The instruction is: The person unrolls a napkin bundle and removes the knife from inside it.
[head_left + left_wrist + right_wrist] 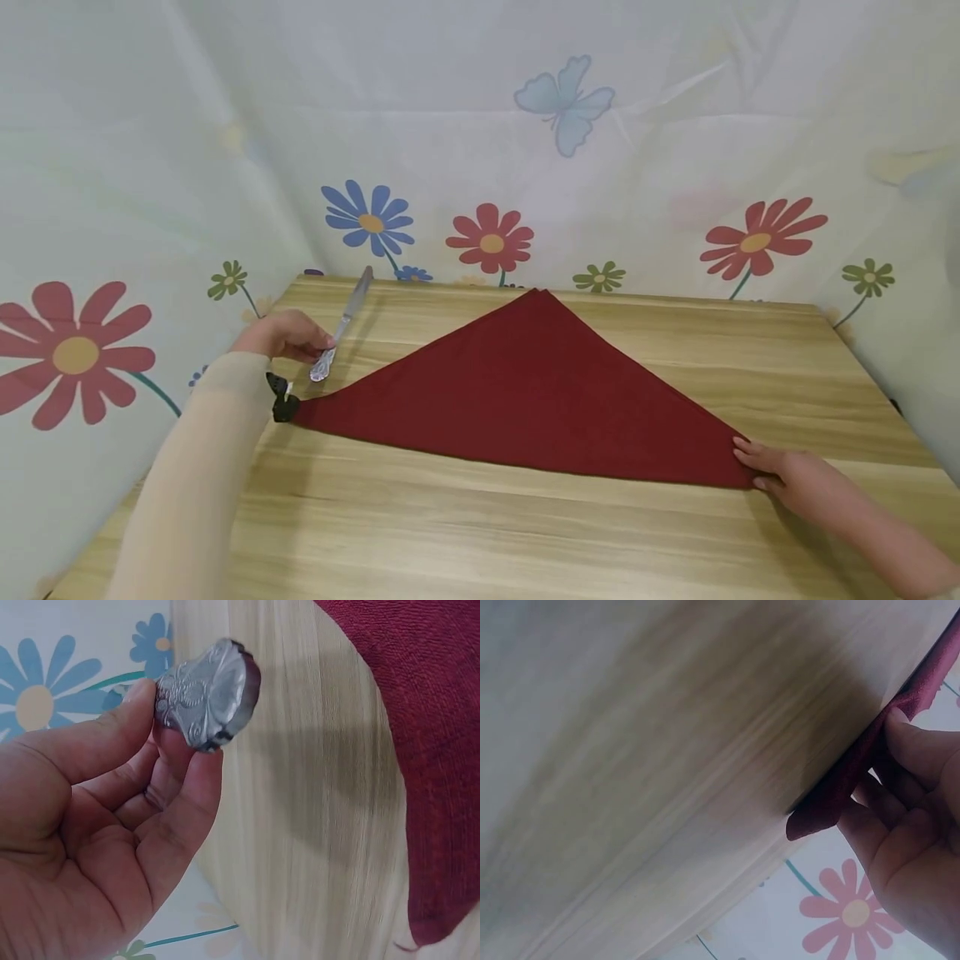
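A dark red cloth napkin [525, 392], folded into a triangle, lies on the wooden table [480, 542] with its peak toward the back. Between thumb and fingers my left hand [292, 337] grips a silver table knife [348, 317] near its ornate handle [206, 694]; the blade points to the back. This hand is over the table's left side, behind the napkin's left corner. At the opposite corner, my right hand [787, 475] pinches the cloth, the thumb on one side and fingers on the other in the right wrist view, where the folded corner [817, 817] sticks out past the fingers.
A pale backdrop [450, 150] printed with flowers and a butterfly encloses the table at the back and sides. Black wrist gear [282, 398] on the left arm overlaps the napkin's left tip in the head view.
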Motion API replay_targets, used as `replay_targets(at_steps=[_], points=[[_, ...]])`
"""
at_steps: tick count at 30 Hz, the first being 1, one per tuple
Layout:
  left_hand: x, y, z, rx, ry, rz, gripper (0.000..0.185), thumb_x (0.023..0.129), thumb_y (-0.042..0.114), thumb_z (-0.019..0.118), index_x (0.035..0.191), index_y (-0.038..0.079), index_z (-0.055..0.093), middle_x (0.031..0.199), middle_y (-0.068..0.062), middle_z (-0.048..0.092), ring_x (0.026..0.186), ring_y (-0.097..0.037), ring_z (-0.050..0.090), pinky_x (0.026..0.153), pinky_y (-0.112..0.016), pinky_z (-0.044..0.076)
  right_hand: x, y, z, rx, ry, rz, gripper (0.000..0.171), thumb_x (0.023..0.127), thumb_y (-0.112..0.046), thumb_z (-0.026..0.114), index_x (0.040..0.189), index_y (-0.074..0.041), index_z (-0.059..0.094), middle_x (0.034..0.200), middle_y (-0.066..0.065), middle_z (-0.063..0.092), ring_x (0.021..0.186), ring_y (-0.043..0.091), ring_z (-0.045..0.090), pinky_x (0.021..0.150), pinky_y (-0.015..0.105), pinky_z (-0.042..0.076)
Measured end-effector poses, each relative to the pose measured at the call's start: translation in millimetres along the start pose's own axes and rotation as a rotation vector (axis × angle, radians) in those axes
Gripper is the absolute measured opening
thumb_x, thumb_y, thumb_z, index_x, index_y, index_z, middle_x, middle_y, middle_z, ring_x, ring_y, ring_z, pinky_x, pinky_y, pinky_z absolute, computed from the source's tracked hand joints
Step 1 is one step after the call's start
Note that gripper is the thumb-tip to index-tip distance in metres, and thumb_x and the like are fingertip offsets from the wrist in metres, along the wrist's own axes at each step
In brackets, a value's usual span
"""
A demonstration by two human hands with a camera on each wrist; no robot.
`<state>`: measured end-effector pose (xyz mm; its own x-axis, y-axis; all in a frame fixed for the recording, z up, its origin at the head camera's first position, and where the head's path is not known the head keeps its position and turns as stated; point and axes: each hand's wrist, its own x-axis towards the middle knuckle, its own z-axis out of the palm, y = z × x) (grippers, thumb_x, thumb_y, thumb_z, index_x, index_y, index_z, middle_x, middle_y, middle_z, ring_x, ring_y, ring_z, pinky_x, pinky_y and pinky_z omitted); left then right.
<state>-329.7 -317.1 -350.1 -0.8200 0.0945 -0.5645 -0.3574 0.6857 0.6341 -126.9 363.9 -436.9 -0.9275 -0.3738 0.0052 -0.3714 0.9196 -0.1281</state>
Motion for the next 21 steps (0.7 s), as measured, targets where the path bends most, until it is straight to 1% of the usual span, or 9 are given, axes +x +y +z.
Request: replay_targets(at_steps=[2,7,11,14,17,21], points=[[4.4,-1.2,-0.8,-0.02,0.015,-0.003,0.031,0.102,0.011,0.062,0.122,-0.012,0.06,0.079,0.004,0.058,0.075,-0.008,0.056,0.073,-0.021,0.058,0,0,0,0.004,0.0,0.0,0.038,0.085,-0.004,0.076,0.121,0.005,0.073,0.131,0.024,0.069,0.112,0.045,0.069,0.087,0.047,0.06],[10.7,-3.1,1.2,-0.085,0.033,-0.015,0.023,0.101,0.009,0.063,0.114,-0.01,0.064,0.075,0.004,0.061,0.072,-0.007,0.059,0.072,-0.021,0.058,1,-3,-4,0.003,-0.009,0.008,0.037,0.085,-0.004,0.076,0.121,0.006,0.073,0.13,0.025,0.069,0.111,0.045,0.07,0.086,0.046,0.061],[14.2,-5.1,2.4,-0.091,0.036,-0.018,0.02,0.101,0.009,0.062,0.111,-0.009,0.066,0.074,0.004,0.062,0.07,-0.006,0.06,0.07,-0.021,0.058,2,-5,-6,0.006,-0.016,0.012,0.037,0.085,-0.003,0.076,0.121,0.007,0.072,0.13,0.026,0.068,0.111,0.046,0.069,0.086,0.047,0.06],[19.2,-8.2,1.5,-0.089,0.035,-0.014,0.021,0.101,0.009,0.062,0.111,-0.009,0.066,0.074,0.005,0.063,0.07,-0.005,0.06,0.07,-0.02,0.058,3,-4,-6,0.011,-0.021,0.011,0.037,0.085,-0.002,0.075,0.121,0.007,0.072,0.13,0.026,0.068,0.111,0.046,0.069,0.086,0.048,0.06],[22.4,-9.7,2.7,-0.092,0.024,0.01,0.02,0.101,0.008,0.062,0.111,-0.009,0.066,0.073,0.005,0.063,0.069,-0.004,0.06,0.07,-0.019,0.057,2,-4,-6,0.008,-0.018,0.007,0.037,0.085,-0.002,0.075,0.121,0.007,0.072,0.13,0.026,0.068,0.111,0.046,0.069,0.086,0.048,0.06],[27.9,-9.2,5.6,-0.078,0.03,0.032,0.02,0.101,0.007,0.061,0.109,-0.011,0.065,0.073,0.006,0.062,0.068,-0.004,0.059,0.07,-0.019,0.056,2,-4,-5,0.005,-0.02,0.006,0.036,0.085,-0.002,0.075,0.121,0.006,0.072,0.13,0.026,0.069,0.112,0.046,0.069,0.086,0.046,0.061]])
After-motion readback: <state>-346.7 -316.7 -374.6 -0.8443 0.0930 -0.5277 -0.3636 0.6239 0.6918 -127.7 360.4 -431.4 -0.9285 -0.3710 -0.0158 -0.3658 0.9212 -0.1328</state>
